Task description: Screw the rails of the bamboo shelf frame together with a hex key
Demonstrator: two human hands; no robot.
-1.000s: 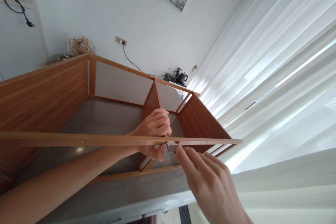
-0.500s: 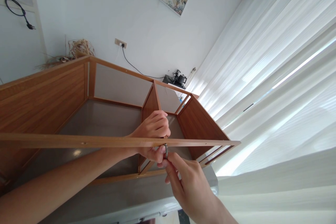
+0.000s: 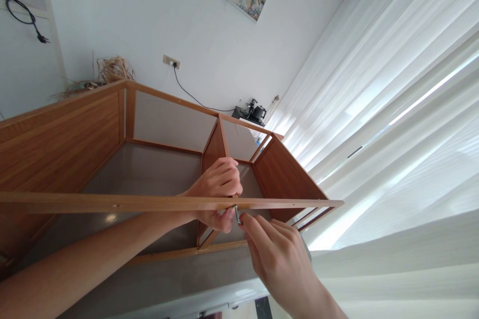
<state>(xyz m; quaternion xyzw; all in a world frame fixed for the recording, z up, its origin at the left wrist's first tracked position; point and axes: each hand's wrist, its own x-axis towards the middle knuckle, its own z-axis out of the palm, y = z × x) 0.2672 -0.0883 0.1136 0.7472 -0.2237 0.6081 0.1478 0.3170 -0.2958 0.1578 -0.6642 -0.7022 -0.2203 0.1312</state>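
A wooden frame with a long front rail and a middle divider panel stands before me. My left hand reaches behind the rail and is closed round the divider's edge where it meets the rail; its thumb shows below the rail. A small L-shaped hex key has one end at a hole in the rail, close to my left thumb. My right hand pinches the key's other end between thumb and forefinger, in front of the rail.
The frame rests on a grey tabletop. Behind it are a dried plant bundle, a wall socket with a black cord, and a black kettle set. White curtains hang at the right.
My right hand has shifted slightly right and turned, swinging the hex key's free end to the right. My left hand keeps its hold in the same place.
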